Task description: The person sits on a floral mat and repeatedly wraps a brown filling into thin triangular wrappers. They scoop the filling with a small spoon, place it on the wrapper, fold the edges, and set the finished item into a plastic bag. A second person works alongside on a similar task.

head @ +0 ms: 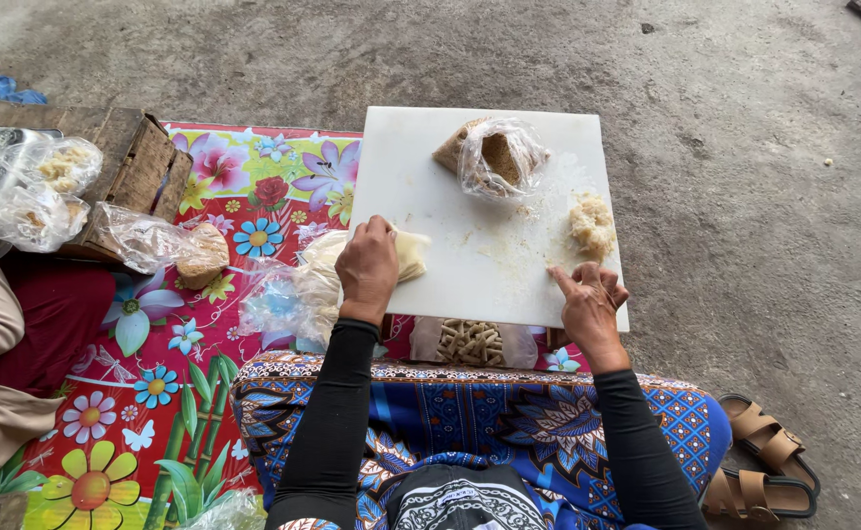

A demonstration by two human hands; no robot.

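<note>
The left hand [367, 267] lay closed over a pale sheet of dough [411, 254] at the near left edge of the white board [450, 211]. The right hand [589, 306] rested at the near right edge, fingers loosely curled, holding nothing, just below a crumbly lump [592, 226].

Left hand [367, 267] hides dough [411, 253].

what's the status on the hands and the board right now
Left hand pressing pale dough piece on white board. Right hand open at board edge. Bagged crumbs ahead.
</note>
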